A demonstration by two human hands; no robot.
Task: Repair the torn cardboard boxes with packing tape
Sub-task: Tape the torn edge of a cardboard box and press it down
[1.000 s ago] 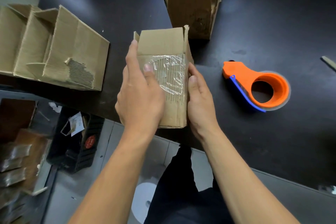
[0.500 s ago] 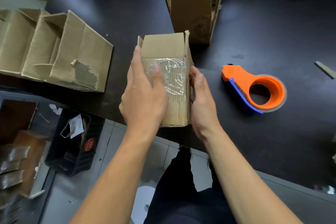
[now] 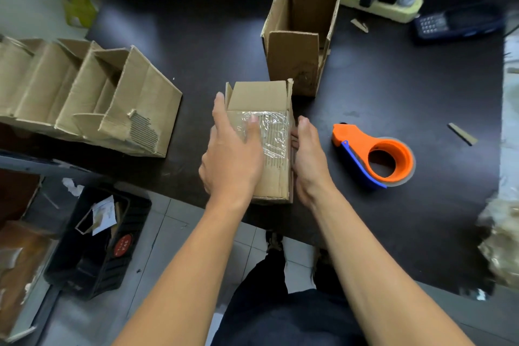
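Head view: left hand (image 3: 231, 157) flat on taped box (image 3: 273, 149), right hand (image 3: 307, 154) beside.

A plain tan small cardboard box (image 3: 269, 177) carries a patch of clear, glossy, wrinkled packing tape (image 3: 273, 132), through which ribbed grey-brown corrugation shows. It sits on a matte black table (image 3: 393, 233). The tape dispenser (image 3: 376, 159) is bright orange with a royal-blue edge. A taller open box (image 3: 295, 64) is darker brown. The large box (image 3: 118, 109) is pale tan, with a torn patch of striped grey corrugation. A pale yellow-green power strip (image 3: 382, 8) lies beside a dark navy calculator (image 3: 455, 24) with pale keys. The floor bin (image 3: 95, 247) is black with a red round label.
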